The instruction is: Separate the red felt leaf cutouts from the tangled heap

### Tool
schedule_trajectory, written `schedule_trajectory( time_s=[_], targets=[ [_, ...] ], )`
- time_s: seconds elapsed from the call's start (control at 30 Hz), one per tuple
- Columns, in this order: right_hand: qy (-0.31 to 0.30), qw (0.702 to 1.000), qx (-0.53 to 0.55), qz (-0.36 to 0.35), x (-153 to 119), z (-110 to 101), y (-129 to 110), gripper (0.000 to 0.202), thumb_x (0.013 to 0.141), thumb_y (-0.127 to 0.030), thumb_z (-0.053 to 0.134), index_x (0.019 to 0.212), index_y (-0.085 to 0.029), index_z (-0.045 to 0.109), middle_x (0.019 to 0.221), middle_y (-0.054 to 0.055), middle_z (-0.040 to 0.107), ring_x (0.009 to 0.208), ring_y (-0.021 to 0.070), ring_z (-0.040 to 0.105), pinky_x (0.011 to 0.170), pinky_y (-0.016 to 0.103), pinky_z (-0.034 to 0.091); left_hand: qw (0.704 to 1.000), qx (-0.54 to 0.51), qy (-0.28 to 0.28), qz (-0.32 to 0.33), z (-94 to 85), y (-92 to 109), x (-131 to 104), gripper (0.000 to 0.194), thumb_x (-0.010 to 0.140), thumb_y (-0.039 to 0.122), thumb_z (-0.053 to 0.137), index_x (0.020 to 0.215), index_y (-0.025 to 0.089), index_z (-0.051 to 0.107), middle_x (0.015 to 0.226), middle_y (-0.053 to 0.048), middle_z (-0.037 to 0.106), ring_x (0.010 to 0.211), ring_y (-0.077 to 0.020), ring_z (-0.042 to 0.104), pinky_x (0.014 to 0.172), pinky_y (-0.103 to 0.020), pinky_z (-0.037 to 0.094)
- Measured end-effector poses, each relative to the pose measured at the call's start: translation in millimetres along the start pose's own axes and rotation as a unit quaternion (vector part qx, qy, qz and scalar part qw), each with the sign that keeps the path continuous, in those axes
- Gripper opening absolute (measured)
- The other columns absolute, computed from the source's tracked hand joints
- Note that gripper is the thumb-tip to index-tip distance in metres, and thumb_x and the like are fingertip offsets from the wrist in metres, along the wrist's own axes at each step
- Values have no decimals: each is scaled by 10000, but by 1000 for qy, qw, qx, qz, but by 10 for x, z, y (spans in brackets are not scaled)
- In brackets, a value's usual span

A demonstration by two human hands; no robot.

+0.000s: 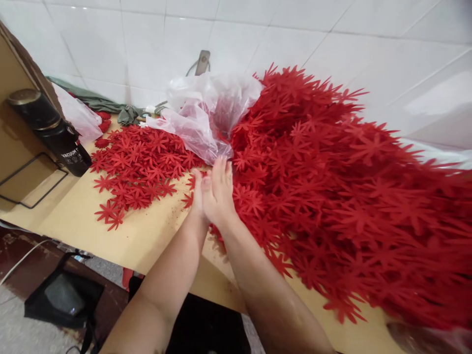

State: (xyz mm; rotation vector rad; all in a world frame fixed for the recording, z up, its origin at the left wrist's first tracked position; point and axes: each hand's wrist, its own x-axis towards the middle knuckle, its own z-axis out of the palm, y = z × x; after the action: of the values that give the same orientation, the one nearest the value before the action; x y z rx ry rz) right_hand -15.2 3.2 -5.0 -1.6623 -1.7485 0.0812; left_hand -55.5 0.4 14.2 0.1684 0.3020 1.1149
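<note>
My left hand [199, 199] and my right hand [219, 196] meet palm to palm above the table's middle. The right hand's fingers are stretched out and side by side. Part of the left hand is hidden behind the right, but what shows of it is straight. I see nothing held between them. Just past the fingertips lies a crumpled translucent plastic bag [191, 125]. Red leaf-shaped cutouts with narrow pointed lobes form a smaller pile [138, 164] to the left. A much larger heap of red cutouts [324, 177] rises to the right, close by my right hand.
A black vacuum flask [49, 130] leans at the left by a cardboard box [22, 88] and a black wire stand [35, 189]. Green cloth [88, 101] lies along the tiled wall [147, 44]. A black bag [64, 295] is below the table [147, 241].
</note>
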Motion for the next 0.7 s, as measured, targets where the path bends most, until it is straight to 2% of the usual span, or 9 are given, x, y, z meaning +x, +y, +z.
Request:
schedule_trajectory(
  time_s=[0.1, 0.17, 0.2, 0.27, 0.4, 0.47, 0.57, 0.63, 0.7],
  targets=[
    [6, 994, -14, 111, 419, -2, 169, 735, 877, -520, 98, 1435, -43, 111, 1518, 208, 118, 1426, 299, 39, 1109, 567, 163, 998, -8, -66, -7, 52, -67, 74, 667, 854, 622, 165, 1308, 239, 469, 1461, 7, 365, 1405, -199, 203, 1163, -375, 173],
    [0, 988, -11, 157, 528, -18, 244, 747, 879, -504, 114, 1422, 8, 113, 1507, 245, 117, 1425, 307, 49, 1111, 562, 156, 998, -10, -58, -23, 45, -109, 97, 672, 843, 635, 189, 1300, 237, 479, 1448, -7, 388, 1397, -206, 231, 1160, -374, 187],
    [-3, 989, -6, 150, 501, -25, 247, 753, 877, -507, 126, 1421, 13, 113, 1506, 248, 118, 1425, 307, 48, 1112, 562, 152, 998, -8, -49, -27, 34, -119, 94, 676, 839, 640, 194, 1308, 239, 470, 1448, -8, 388, 1396, -208, 234, 1158, -373, 191],
    [-12, 997, 10, 78, 307, -33, 167, 761, 868, -532, 151, 1429, -21, 106, 1514, 222, 119, 1427, 298, 33, 1110, 569, 148, 1000, 4, -26, -11, 17, -112, 55, 657, 849, 622, 186, 1343, 257, 420, 1466, 6, 356, 1401, -202, 218, 1153, -369, 197],
    [-66, 995, 13, -80, -166, -2, -197, 728, 856, -564, 190, 1449, -148, 118, 1527, 131, 165, 1428, 291, 64, 1103, 585, 140, 989, 24, 55, 136, 56, -24, -94, 551, 894, 518, 111, 1416, 363, 196, 1530, 88, 158, 1415, -157, 157, 1121, -386, 233],
    [-76, 995, 15, -65, -180, 34, -317, 713, 861, -564, 180, 1446, -158, 146, 1513, 132, 218, 1421, 289, 121, 1101, 579, 162, 982, 29, 72, 174, 91, 25, -123, 548, 891, 517, 52, 1415, 391, 149, 1537, 113, 89, 1419, -151, 129, 1104, -418, 244],
    [-52, 998, 25, 3, 99, 71, -236, 725, 861, -576, 180, 1438, -137, 185, 1510, 142, 221, 1422, 280, 122, 1116, 542, 173, 992, 46, 29, 118, 84, 43, -43, 609, 867, 580, 22, 1382, 381, 277, 1529, 109, 146, 1421, -161, 134, 1104, -446, 239],
    [-26, 998, 35, 46, 316, 57, -50, 757, 856, -592, 160, 1430, -99, 201, 1514, 165, 191, 1426, 285, 84, 1118, 549, 155, 997, 59, -13, 54, 35, 3, 50, 642, 847, 635, 112, 1330, 335, 408, 1501, 63, 270, 1407, -185, 202, 1119, -426, 238],
    [-24, 994, 54, 87, 408, 11, 117, 805, 854, -595, 115, 1416, -23, 193, 1497, 227, 188, 1422, 301, 88, 1105, 583, 141, 997, 62, -34, 10, -27, -57, 124, 658, 829, 655, 212, 1286, 269, 487, 1454, 6, 378, 1386, -209, 266, 1135, -394, 233]
  ],
)
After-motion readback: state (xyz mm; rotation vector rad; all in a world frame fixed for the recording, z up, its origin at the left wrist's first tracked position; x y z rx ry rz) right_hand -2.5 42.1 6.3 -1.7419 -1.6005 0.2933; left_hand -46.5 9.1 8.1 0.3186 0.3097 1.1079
